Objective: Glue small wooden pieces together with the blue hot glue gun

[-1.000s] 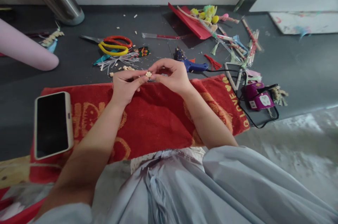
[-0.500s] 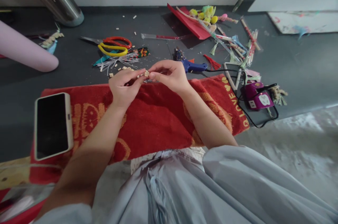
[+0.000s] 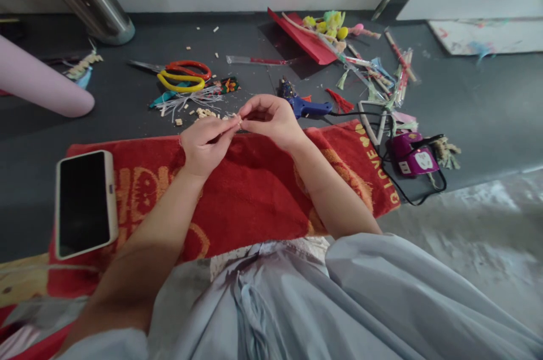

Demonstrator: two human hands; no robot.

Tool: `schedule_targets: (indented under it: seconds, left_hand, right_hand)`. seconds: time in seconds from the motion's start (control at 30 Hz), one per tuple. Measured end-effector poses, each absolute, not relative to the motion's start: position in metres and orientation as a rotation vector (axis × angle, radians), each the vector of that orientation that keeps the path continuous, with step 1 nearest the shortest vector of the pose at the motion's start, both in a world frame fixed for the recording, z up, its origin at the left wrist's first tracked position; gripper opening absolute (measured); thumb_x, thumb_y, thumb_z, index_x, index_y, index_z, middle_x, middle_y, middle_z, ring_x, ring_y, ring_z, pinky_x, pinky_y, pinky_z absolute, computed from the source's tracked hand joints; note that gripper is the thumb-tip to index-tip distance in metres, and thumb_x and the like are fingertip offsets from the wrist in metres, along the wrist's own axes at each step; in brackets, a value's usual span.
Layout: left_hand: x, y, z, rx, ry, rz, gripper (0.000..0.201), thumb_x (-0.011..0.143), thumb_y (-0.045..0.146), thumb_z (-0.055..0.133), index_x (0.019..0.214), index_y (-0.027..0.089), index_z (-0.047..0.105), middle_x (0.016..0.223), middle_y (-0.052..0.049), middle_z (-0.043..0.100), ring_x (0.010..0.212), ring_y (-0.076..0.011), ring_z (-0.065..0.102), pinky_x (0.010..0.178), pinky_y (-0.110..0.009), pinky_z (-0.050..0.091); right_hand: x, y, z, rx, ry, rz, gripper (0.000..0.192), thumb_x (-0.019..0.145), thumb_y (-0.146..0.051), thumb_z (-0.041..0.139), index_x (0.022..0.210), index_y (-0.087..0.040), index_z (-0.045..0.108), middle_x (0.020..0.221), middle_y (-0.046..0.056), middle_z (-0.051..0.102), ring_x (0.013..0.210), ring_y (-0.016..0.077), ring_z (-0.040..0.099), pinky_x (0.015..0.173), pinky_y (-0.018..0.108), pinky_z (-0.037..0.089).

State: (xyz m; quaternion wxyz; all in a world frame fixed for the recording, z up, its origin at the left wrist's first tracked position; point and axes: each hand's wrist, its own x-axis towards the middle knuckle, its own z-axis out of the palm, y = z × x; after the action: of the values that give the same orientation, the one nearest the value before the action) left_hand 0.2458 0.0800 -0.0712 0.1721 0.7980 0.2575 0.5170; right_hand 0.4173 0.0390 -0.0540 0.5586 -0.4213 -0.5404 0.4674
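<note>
My left hand [image 3: 207, 142] and my right hand [image 3: 271, 120] meet fingertip to fingertip above the far edge of the red towel [image 3: 250, 196]. Both are closed in a pinch on a small pale beige piece [image 3: 238, 117], mostly hidden by the fingers. Just beyond my left fingers lie small beige bits [image 3: 205, 113] on the dark table. Close past my right hand is a blue glue gun [image 3: 311, 107] with a dark, messy front end.
Scissors [image 3: 182, 78] with red and yellow handles lie beside white strands [image 3: 190, 98]. A phone-like device [image 3: 83, 204] rests on the towel's left. A purple box [image 3: 413, 155] with a black cord sits right. Red paper [image 3: 303, 38] and wrapped sticks [image 3: 405, 74] lie farther back.
My left hand has shifted slightly right, its fingers drawn closer to my right fingertips. The beige piece, plainer to see before, is now mostly covered.
</note>
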Motion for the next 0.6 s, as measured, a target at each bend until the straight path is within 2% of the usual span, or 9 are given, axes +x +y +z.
schedule_targets:
  seconds: [0.17, 0.27, 0.4, 0.6]
  left_hand:
    - [0.2462, 0.077, -0.0734, 2.137, 0.887, 1.388, 0.039, 0.084, 0.044, 0.067, 0.116, 0.022, 0.066, 0.066, 0.003, 0.064, 0.05, -0.0063, 0.048, 0.054, -0.021, 0.041]
    - [0.2471, 0.076, -0.0709, 2.052, 0.928, 1.364, 0.039, 0.079, 0.046, 0.071, 0.107, 0.02, 0.067, 0.064, 0.004, 0.061, 0.047, -0.0046, 0.043, 0.048, -0.019, 0.037]
    - [0.2472, 0.0765, -0.0668, 2.101, 0.879, 1.351, 0.028, 0.082, 0.045, 0.068, 0.089, 0.019, 0.072, 0.068, 0.0, 0.066, 0.052, -0.0064, 0.051, 0.052, -0.02, 0.041]
    - [0.2459, 0.0783, -0.0687, 2.145, 0.85, 1.402, 0.024, 0.084, 0.04, 0.066, 0.091, 0.02, 0.075, 0.076, -0.003, 0.073, 0.064, -0.0111, 0.064, 0.061, -0.023, 0.048]
  right_hand:
    - [0.4163, 0.039, -0.0546, -0.96, -1.317, 1.052, 0.035, 0.07, -0.041, 0.078, 0.084, -0.016, 0.058, 0.087, 0.001, 0.065, 0.08, 0.0093, 0.063, 0.079, 0.026, 0.055]
    - [0.4167, 0.0388, -0.0543, -0.977, -1.342, 1.002, 0.035, 0.071, -0.042, 0.077, 0.084, -0.016, 0.058, 0.089, 0.001, 0.065, 0.081, 0.0096, 0.063, 0.081, 0.027, 0.055]
    - [0.4169, 0.0383, -0.0543, -0.963, -1.365, 0.955, 0.033, 0.073, -0.041, 0.076, 0.085, -0.016, 0.058, 0.088, 0.001, 0.065, 0.081, 0.0095, 0.064, 0.082, 0.027, 0.056]
    - [0.4138, 0.0366, -0.0539, -1.025, -1.373, 0.87, 0.028, 0.074, -0.036, 0.075, 0.085, -0.017, 0.058, 0.084, -0.001, 0.065, 0.079, 0.0089, 0.064, 0.079, 0.025, 0.056]
